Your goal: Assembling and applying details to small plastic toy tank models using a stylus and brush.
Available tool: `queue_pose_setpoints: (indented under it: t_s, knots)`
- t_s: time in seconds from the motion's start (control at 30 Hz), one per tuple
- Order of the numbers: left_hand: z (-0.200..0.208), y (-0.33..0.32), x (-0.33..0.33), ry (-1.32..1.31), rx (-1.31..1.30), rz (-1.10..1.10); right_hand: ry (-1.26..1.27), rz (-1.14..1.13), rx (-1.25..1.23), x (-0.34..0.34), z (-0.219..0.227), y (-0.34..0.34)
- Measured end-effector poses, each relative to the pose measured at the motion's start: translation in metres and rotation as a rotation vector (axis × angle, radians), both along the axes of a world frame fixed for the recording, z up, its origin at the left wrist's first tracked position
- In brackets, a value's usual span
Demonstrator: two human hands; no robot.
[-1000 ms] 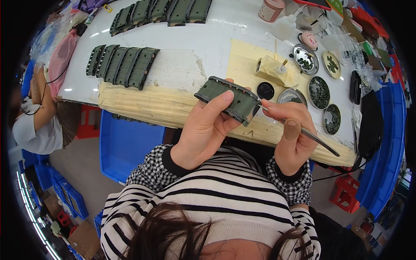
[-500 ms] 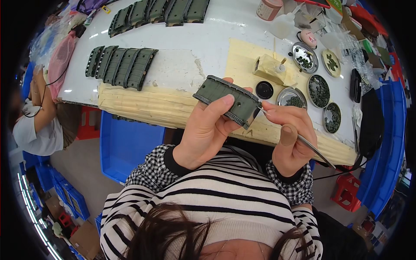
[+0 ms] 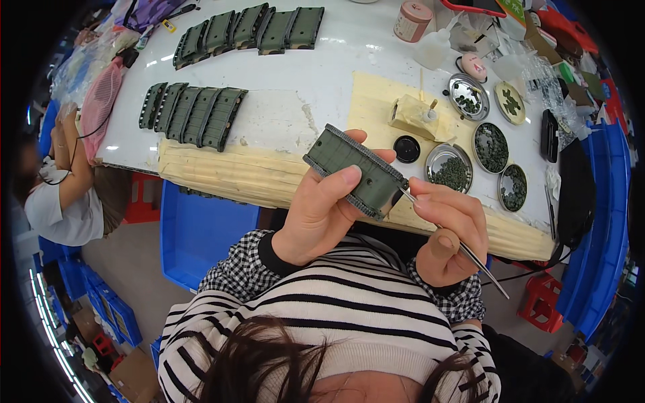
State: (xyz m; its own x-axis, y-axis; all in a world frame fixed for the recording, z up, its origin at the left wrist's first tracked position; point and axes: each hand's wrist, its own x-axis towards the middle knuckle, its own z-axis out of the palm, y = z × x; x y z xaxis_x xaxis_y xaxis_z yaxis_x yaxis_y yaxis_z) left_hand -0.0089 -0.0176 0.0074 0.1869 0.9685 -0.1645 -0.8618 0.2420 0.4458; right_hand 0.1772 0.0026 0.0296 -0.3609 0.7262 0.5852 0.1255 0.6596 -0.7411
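At far left, a co-worker's bent arm [image 3: 79, 168] rests near a pink mesh bag [image 3: 101, 101] at the table's edge. Next come two rows of curved, ribbed green panels, an upper row [image 3: 302, 30] and a lower row [image 3: 195, 111]; whether those are finished or waiting cannot be told. At centre, the left hand [image 3: 306, 218] is clamped on one similar panel [image 3: 371, 173], thumb on its face and fingers behind, holding it tilted above the table's padded front edge. Just right of it, the right hand [image 3: 453, 225] is pinched around a slim metal tool [image 3: 485, 270], whose tip meets or nearly meets the panel's right end. Work on this one piece appears under way, not complete; how much is done on it is too small to judge. Further right, round dishes [image 3: 440, 153] hold plenty of small dark green bits, so supplies are left
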Motion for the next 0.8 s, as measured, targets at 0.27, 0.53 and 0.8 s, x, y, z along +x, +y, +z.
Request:
queue_pose_setpoints:
  t_s: [0.27, 0.53, 0.8]
  knots:
    - [-0.002, 0.0, 0.001, -0.012, 0.012, 0.0, -0.003, 0.009, 0.004, 0.001, 0.002, 0.0]
    - [-0.006, -0.001, 0.003, -0.038, -0.011, 0.0, 0.031, -0.057, 0.027, -0.004, -0.005, -0.002]
    - [-0.01, -0.001, 0.005, -0.061, -0.022, 0.025, 0.034, -0.078, 0.046, -0.007, -0.007, -0.003]
